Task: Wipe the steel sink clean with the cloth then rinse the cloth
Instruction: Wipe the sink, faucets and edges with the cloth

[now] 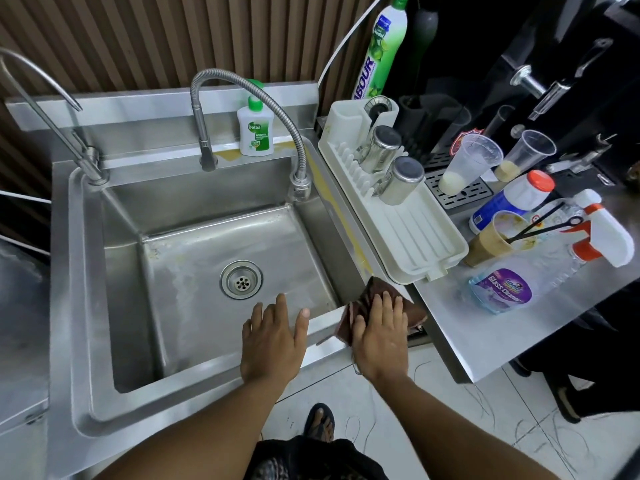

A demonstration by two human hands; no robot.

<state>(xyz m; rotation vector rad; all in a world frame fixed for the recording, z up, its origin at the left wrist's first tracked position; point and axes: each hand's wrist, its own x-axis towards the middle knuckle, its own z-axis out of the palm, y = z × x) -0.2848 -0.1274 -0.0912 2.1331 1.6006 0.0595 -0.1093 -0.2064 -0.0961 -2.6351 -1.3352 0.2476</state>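
Dark brown cloth point(374, 299), grey steel sink point(194, 271), white dish rack point(415, 237), green-capped soap bottle point(255, 129).

Ribbed brown wall point(138, 39), white tiled floor point(450, 427).

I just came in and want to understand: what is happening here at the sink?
A person stands at the steel sink. The right hand presses a brown cloth on the rim at the front right corner. The left hand rests flat on the front rim. Yellowish marks show along the right rim. No water runs from the flexible tap, so the cloth is not rinsed yet.
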